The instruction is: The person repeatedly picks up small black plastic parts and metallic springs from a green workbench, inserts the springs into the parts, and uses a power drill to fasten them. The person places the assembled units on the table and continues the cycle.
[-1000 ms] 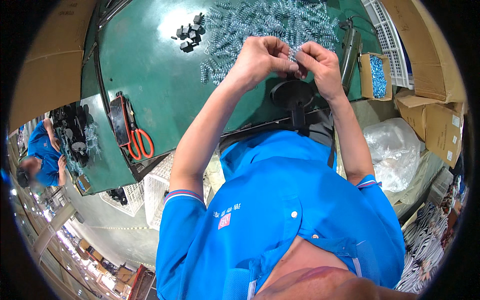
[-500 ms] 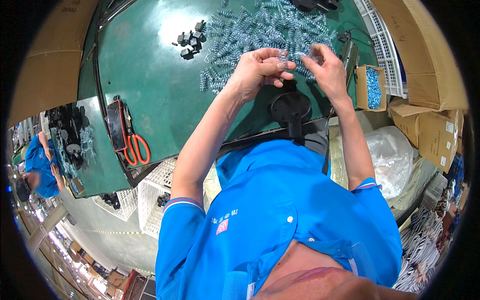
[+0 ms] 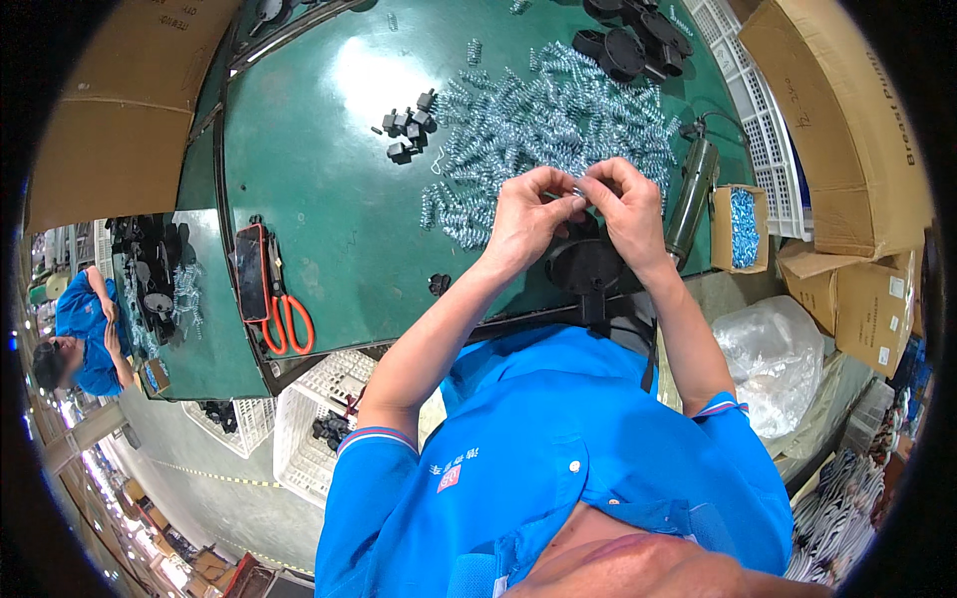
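Observation:
My left hand [image 3: 528, 217] and my right hand [image 3: 633, 214] meet over the near edge of the pile of metal coil springs [image 3: 558, 125]. Both are closed, thumbs and forefingers pinched together on a small metal spring [image 3: 578, 192], mostly covered by the fingertips. Just beneath the hands, a round black plastic part [image 3: 586, 267] with a stem stands at the table edge. A small black piece [image 3: 439, 285] lies beside my left forearm.
Small black blocks [image 3: 409, 128] lie left of the springs; larger black round parts [image 3: 638, 45] lie behind. A phone [image 3: 251, 274] and orange-handled scissors [image 3: 289, 324] rest at left. At right are a green cylindrical tool [image 3: 693, 199] and a small-parts box [image 3: 741, 229]. A co-worker [image 3: 85, 319] sits far left.
My hands have come together at the fingertips; before, they were apart, with a spring in the left fingers. The whole view has shifted, showing more of the far table.

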The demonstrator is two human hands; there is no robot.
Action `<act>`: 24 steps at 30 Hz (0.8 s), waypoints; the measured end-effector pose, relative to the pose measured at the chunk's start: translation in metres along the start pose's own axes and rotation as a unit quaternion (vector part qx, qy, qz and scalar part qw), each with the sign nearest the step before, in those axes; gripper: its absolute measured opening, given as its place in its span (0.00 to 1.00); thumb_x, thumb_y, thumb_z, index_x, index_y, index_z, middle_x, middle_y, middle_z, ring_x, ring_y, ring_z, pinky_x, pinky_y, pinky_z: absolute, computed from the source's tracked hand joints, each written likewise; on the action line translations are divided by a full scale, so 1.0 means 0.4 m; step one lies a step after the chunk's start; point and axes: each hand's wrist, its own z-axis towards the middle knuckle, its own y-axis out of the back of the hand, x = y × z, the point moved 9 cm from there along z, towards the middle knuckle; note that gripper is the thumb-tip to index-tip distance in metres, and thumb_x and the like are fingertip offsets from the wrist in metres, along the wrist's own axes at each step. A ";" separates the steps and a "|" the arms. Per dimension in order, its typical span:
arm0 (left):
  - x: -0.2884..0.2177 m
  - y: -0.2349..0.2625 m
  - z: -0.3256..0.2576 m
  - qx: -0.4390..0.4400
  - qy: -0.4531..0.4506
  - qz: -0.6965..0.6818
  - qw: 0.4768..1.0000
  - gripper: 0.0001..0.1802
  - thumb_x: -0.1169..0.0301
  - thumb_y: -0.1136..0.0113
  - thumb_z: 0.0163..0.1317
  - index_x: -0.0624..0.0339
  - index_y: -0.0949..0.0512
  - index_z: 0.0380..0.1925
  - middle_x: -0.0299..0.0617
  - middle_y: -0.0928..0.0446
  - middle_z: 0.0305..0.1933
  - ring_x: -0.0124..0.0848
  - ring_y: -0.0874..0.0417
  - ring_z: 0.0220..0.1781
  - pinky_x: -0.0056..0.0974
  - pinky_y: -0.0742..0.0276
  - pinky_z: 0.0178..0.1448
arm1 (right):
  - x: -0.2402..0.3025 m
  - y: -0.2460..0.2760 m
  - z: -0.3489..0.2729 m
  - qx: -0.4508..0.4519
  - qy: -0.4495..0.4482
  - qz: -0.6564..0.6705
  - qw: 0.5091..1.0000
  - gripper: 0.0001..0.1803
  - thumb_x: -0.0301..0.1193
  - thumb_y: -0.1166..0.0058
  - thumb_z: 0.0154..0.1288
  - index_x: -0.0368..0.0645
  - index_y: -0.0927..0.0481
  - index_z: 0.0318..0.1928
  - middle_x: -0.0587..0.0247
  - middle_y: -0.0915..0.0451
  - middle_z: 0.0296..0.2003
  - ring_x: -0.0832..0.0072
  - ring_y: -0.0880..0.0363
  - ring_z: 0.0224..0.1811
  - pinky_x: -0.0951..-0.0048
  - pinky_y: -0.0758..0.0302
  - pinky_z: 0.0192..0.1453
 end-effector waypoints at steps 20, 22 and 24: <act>-0.023 -0.004 -0.013 0.049 -0.041 0.148 0.987 0.09 0.74 0.33 0.56 0.63 0.18 0.37 0.36 0.17 0.34 0.24 0.17 0.29 0.30 0.24 0.31 | -0.060 0.175 0.052 -0.060 0.005 -0.102 0.993 0.13 0.31 0.37 0.63 0.34 0.19 0.43 0.64 0.16 0.33 0.82 0.19 0.33 0.77 0.24 0.37; -0.053 -0.038 -0.024 0.031 -0.183 0.302 0.935 0.11 0.73 0.32 0.53 0.61 0.17 0.37 0.37 0.17 0.37 0.27 0.16 0.31 0.32 0.21 0.36 | -0.067 0.149 0.049 -0.024 -0.029 -0.042 0.998 0.12 0.30 0.38 0.64 0.34 0.19 0.43 0.64 0.17 0.33 0.82 0.19 0.33 0.78 0.25 0.36; -0.065 -0.069 -0.034 0.013 -0.245 0.420 0.874 0.12 0.68 0.28 0.47 0.54 0.16 0.34 0.38 0.19 0.40 0.40 0.16 0.39 0.40 0.20 0.43 | -0.062 0.103 0.069 0.011 -0.047 -0.017 0.999 0.10 0.28 0.40 0.65 0.33 0.19 0.42 0.65 0.17 0.33 0.82 0.19 0.34 0.79 0.26 0.35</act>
